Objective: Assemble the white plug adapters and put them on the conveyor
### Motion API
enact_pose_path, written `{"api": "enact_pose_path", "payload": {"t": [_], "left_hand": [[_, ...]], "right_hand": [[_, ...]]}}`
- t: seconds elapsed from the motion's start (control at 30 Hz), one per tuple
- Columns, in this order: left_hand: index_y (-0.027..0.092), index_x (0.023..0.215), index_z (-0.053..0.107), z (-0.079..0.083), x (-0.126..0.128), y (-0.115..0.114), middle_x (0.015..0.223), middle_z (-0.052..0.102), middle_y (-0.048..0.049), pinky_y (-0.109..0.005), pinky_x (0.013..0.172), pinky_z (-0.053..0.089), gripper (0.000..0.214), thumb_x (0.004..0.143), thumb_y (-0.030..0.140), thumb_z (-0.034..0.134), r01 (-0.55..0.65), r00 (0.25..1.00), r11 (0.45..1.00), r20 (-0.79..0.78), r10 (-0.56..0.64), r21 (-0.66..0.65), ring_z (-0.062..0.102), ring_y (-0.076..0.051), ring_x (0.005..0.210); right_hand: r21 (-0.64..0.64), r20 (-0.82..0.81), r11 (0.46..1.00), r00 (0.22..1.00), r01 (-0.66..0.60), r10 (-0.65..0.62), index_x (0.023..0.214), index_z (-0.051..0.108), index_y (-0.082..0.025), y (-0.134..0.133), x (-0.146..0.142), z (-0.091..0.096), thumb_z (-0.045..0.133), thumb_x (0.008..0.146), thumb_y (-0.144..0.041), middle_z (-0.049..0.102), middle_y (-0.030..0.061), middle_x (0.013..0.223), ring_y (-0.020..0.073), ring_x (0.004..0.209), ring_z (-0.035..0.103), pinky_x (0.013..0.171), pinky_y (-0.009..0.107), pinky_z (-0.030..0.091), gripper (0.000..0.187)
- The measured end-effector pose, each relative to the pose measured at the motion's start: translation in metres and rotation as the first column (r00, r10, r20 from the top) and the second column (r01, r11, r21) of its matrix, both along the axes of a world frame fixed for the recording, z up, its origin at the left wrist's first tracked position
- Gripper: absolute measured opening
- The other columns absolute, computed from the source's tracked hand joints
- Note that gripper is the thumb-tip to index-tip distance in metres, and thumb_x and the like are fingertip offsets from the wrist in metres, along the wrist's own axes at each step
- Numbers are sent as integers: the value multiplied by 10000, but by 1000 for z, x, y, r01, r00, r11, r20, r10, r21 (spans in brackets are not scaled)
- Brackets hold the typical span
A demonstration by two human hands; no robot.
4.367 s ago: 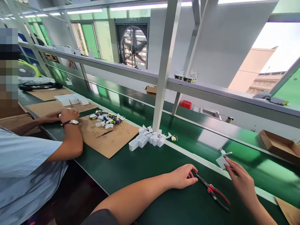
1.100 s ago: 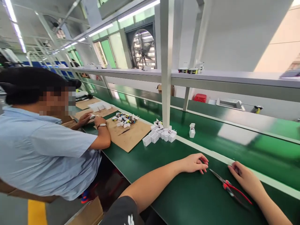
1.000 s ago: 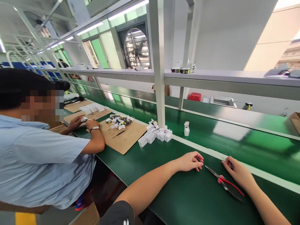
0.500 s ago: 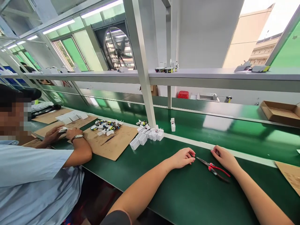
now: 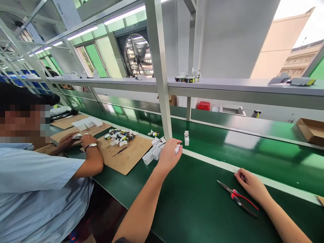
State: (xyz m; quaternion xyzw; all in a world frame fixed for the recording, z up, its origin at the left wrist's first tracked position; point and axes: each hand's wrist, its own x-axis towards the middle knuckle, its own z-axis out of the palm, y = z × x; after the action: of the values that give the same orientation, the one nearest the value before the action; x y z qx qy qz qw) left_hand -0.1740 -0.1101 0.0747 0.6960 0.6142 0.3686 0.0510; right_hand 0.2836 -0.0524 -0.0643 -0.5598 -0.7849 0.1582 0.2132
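Note:
My left hand [image 5: 169, 153] is stretched out over a cluster of small white plastic housings [image 5: 152, 154] beside the metal post, its fingers closing on one white housing [image 5: 178, 147]. My right hand [image 5: 250, 185] rests on the green bench surface with fingers loosely curled, holding nothing. Red-handled pliers [image 5: 236, 197] lie on the mat just left of my right hand. A single white housing [image 5: 186, 138] stands upright on the green conveyor belt [image 5: 253, 148] beyond the white strip.
A person in a light blue shirt [image 5: 32, 189] sits at my left, hands working over brown cardboard [image 5: 126, 157] with a pile of small coloured parts [image 5: 118, 135]. A metal post [image 5: 159, 74] rises behind the housings. A cardboard tray [image 5: 312, 130] sits far right.
My left hand has left the mat beside the pliers and reached forward-left to the white housings. My right hand has stayed by the pliers. The view shifted slightly.

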Motion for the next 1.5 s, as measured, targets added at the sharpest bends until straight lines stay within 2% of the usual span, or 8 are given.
{"api": "enact_pose_path", "payload": {"t": [0.2, 0.43, 0.53, 0.67, 0.87, 1.03, 1.13, 1.5], "left_hand": [[123, 1330, 572, -5, -83, -40, 1411, 631, -248, -615, 1178, 400, 342, 1007, 236, 562, -493, 863, 864, -189, 469, -106, 533, -448, 1400], [166, 1233, 593, -22, -117, -67, 1251, 753, -177, -358, 895, 526, 215, 1043, 257, 547, -499, 854, 797, -350, 385, -341, 736, -315, 1132], [204, 1263, 602, -19, -98, -77, 1162, 777, -132, -339, 824, 519, 252, 1023, 278, 579, -392, 894, 831, -375, 244, -395, 759, -311, 1047], [333, 1377, 598, -24, -35, -65, 1199, 775, -55, -305, 791, 502, 437, 952, 279, 684, -109, 930, 891, -361, -65, -440, 769, -292, 1055], [272, 1243, 635, -52, 82, 12, 1149, 747, -75, -319, 794, 525, 354, 992, 515, 696, 218, 881, 897, -319, -350, -384, 750, -288, 986], [222, 1271, 597, -74, 149, 65, 1273, 683, -124, -393, 1008, 549, 338, 1013, 419, 691, 358, 874, 895, -241, -422, -267, 680, -318, 1205], [220, 1333, 558, -83, 157, 77, 1367, 645, -120, -397, 1134, 514, 357, 1041, 403, 653, 423, 879, 882, -142, -455, -210, 633, -289, 1310], [277, 1464, 510, -97, 141, 84, 1412, 654, -91, -411, 1040, 567, 436, 1049, 372, 601, 621, 784, 740, 204, -586, -260, 683, -262, 1190]], "right_hand": [[-38, -8, 999, 1000, 4, -5, 886, 577, -307, 5, 4, -8, 472, 1021, -678, 719, 34, 771, 279, 688, 685, 616, 375, 480, 409], [-44, 9, 999, 1000, 8, -8, 880, 574, -293, 9, 6, -13, 462, 1025, -696, 717, 44, 778, 273, 691, 676, 631, 375, 466, 443], [-37, 7, 999, 1000, 10, -10, 879, 582, -285, 5, 2, -7, 468, 1021, -680, 729, 44, 796, 267, 693, 675, 621, 358, 446, 434], [10, -2, 1000, 1000, 1, -1, 844, 554, -272, -1, -8, 8, 463, 1032, -620, 702, 38, 769, 244, 674, 636, 627, 341, 413, 406], [29, -2, 999, 1000, 27, -27, 864, 547, -260, -6, -18, 19, 498, 1051, -509, 683, 27, 803, 221, 732, 614, 669, 323, 386, 315], [42, -2, 999, 999, 35, -35, 907, 582, -246, -6, -20, 22, 554, 1046, -388, 671, 6, 839, 189, 745, 598, 681, 299, 365, 201], [38, -6, 999, 1000, 26, -26, 922, 594, -245, -4, -21, 23, 597, 1038, -351, 668, -7, 834, 176, 745, 591, 679, 287, 357, 157], [34, -54, 999, 998, 15, -13, 921, 586, -242, -4, -22, 24, 633, 1025, -291, 634, -22, 808, 161, 730, 561, 663, 277, 342, 124]]}}
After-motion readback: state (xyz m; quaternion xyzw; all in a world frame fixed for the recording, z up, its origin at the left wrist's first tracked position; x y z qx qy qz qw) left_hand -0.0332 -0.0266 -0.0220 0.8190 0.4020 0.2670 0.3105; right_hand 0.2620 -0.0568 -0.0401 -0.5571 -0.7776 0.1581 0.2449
